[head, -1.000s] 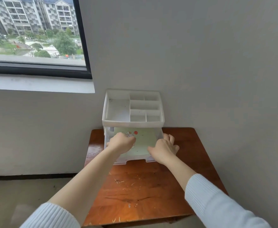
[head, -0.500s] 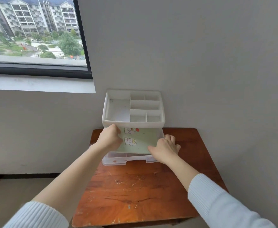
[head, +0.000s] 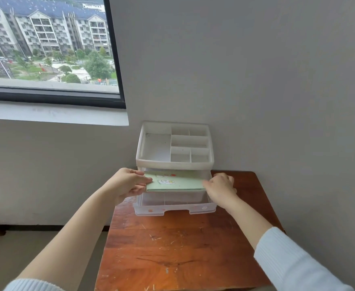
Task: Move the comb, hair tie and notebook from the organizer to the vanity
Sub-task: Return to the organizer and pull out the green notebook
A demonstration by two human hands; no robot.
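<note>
A pale green notebook [head: 179, 183] with small stickers on its cover hangs level above the pulled-out clear drawer [head: 174, 205] of the white plastic organizer [head: 174, 162]. My left hand [head: 128, 184] grips the notebook's left edge. At the notebook's right edge, my right hand [head: 221, 190] holds it too, just over the drawer's right side. The organizer stands at the back of the scratched brown wooden vanity [head: 178, 248], against the wall. No comb or hair tie is visible.
The organizer's top tray has several compartments with nothing in them. A grey wall rises behind and to the right of the vanity. A window [head: 46, 49] with a white sill sits at upper left. Floor lies to the left of the vanity.
The notebook has risen out of the open drawer to a level position above it. My left hand shifted from the cover to the left edge; my right hand stayed at the right edge.
</note>
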